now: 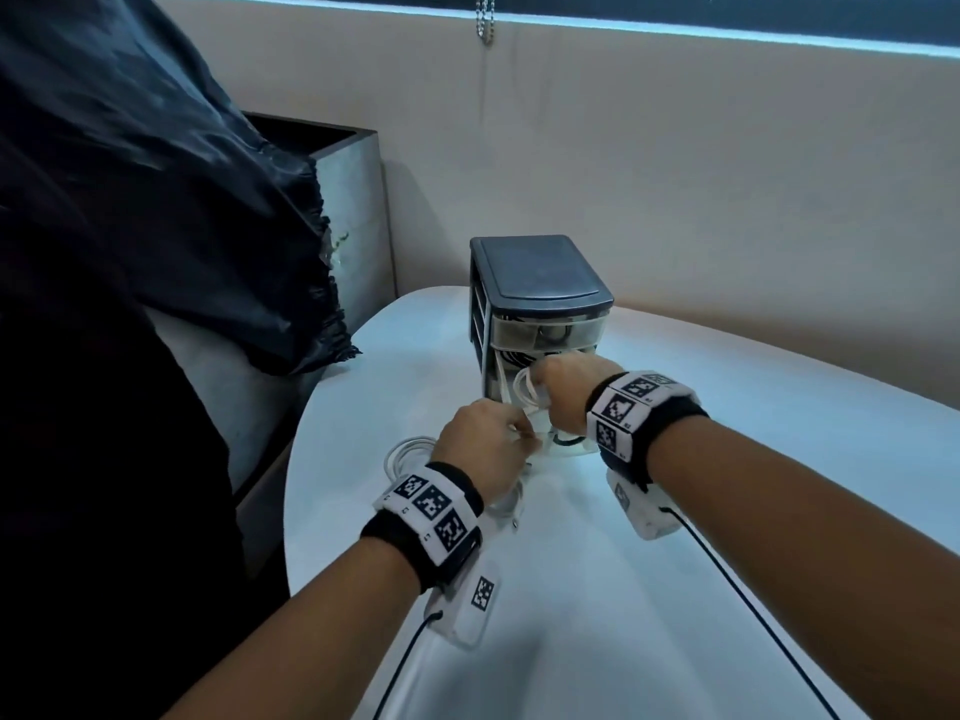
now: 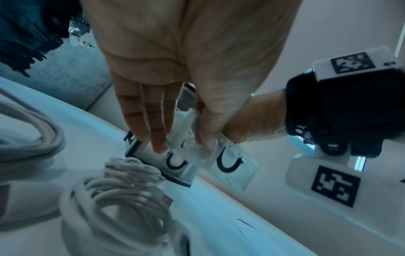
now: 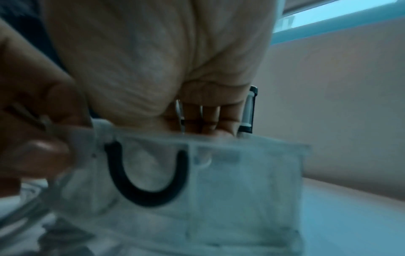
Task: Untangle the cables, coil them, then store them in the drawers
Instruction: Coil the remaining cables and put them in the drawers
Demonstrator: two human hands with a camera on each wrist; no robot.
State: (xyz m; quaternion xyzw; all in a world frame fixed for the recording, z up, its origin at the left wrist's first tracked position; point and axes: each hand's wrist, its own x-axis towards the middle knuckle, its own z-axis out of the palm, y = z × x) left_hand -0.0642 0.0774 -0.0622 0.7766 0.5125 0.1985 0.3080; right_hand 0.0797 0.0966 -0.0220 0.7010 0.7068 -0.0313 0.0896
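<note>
1. A white desk [image 1: 727, 459] with a rounded edge fills the lower part of the head view; its smooth top reflects cool bluish light.
2. Behind the desk runs a plain beige wall [image 1: 675, 174].
3. Along the top of the wall sits a window strip [image 1: 675, 28], its lower edge glowing pale blue.
4. A beaded metal chain [image 1: 485, 18] hangs down from the window area against the wall.
5. At the left stands a grey box-like cabinet [image 1: 348, 210], touching the wall.
6. Dark crumpled plastic sheeting [image 1: 156, 174] drapes over the left side, overlapping the cabinet.
</note>
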